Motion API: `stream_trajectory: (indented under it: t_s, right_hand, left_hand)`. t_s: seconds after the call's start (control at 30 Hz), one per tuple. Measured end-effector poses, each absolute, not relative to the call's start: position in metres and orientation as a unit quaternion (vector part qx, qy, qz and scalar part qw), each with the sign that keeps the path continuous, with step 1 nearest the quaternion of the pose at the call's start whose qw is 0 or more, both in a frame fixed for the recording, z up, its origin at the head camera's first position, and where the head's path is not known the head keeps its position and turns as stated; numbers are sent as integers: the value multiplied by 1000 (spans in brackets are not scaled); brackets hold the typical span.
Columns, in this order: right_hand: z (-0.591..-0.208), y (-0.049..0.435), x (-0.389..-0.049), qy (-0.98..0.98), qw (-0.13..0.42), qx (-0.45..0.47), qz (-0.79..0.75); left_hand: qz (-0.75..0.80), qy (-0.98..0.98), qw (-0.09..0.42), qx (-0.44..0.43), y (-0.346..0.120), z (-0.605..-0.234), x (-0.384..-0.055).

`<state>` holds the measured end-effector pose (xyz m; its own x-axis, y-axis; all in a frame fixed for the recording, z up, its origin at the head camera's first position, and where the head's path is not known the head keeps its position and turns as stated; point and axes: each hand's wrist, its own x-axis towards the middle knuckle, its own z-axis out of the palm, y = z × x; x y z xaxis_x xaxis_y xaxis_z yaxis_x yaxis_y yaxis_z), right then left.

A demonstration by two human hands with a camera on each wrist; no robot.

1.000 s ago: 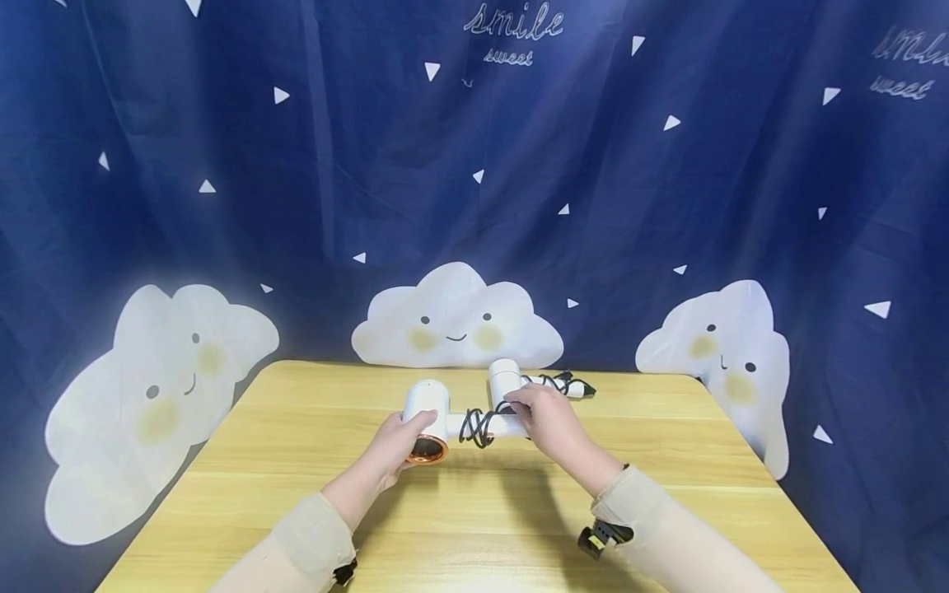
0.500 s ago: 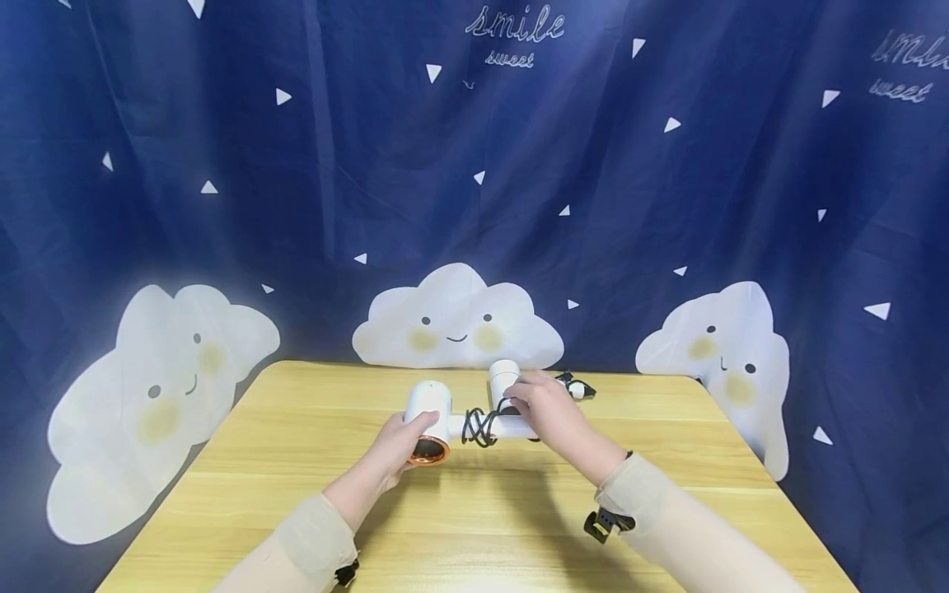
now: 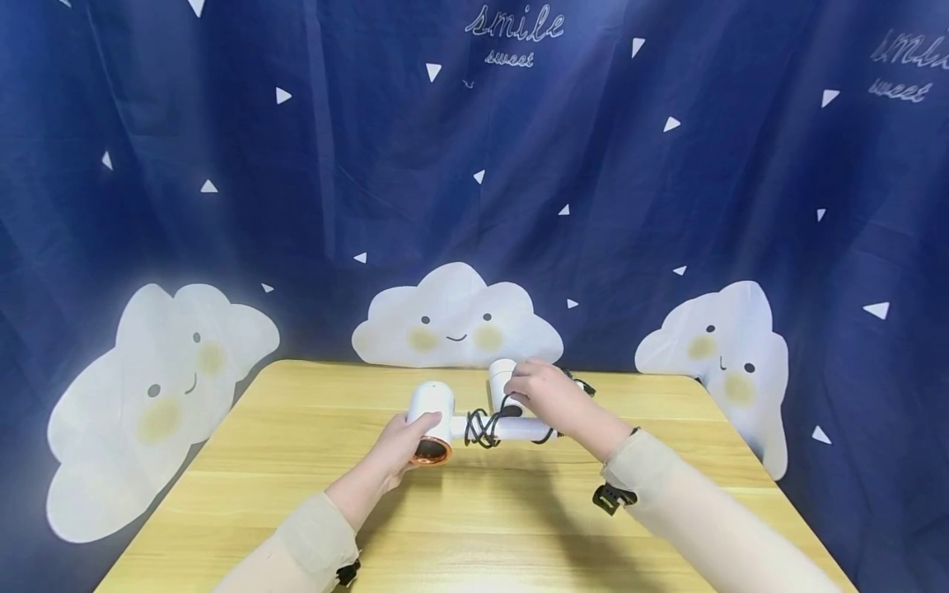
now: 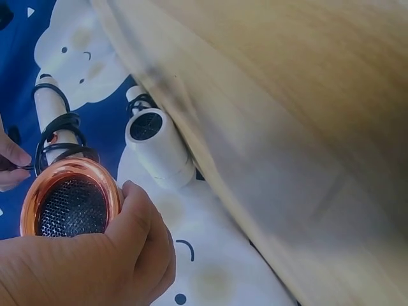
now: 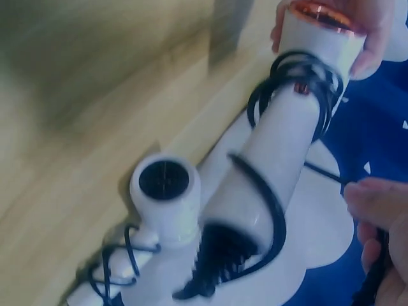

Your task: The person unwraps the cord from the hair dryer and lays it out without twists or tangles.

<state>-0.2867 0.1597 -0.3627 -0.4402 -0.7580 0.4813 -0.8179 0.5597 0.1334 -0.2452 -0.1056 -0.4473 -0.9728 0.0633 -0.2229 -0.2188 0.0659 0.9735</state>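
Observation:
My left hand point(image 3: 398, 443) grips a white hair dryer point(image 3: 432, 402) around its barrel, thumb along the side. The copper-rimmed mesh end point(image 4: 73, 207) faces the left wrist camera, and the handle point(image 5: 271, 153) extends to the right in the head view. A black cord point(image 3: 483, 430) is wound in loops around that handle. Between thumb and fingertips, my right hand point(image 3: 549, 397) pinches a stretch of the cord beside the handle. Behind it, a second white hair dryer point(image 3: 502, 377) lies on the table, partly hidden by my right hand.
The wooden table point(image 3: 296, 445) reaches back to a dark blue curtain point(image 3: 415, 181) printed with clouds and triangles. The second dryer's cord point(image 5: 105, 268) is wrapped around its own handle, and its plug end point(image 3: 586, 385) shows beyond my right hand.
My right hand has moved up and slightly right with the pinched cord, exposing more of the held dryer's handle and covering more of the rear dryer. My left hand has barely shifted.

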Motion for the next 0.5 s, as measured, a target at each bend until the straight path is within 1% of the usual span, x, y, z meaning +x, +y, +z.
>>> stream_trajectory:
  t_s: [0.3,0.5]
  right_hand:
    - [-352,168,-301,-814,261,519,14]
    - [-354,173,-309,-820,249,513,51]
  left_hand:
    - [682,721,108,-51,-106,-444,-243]
    - [683,721,109,-50,-107,-444,-243]
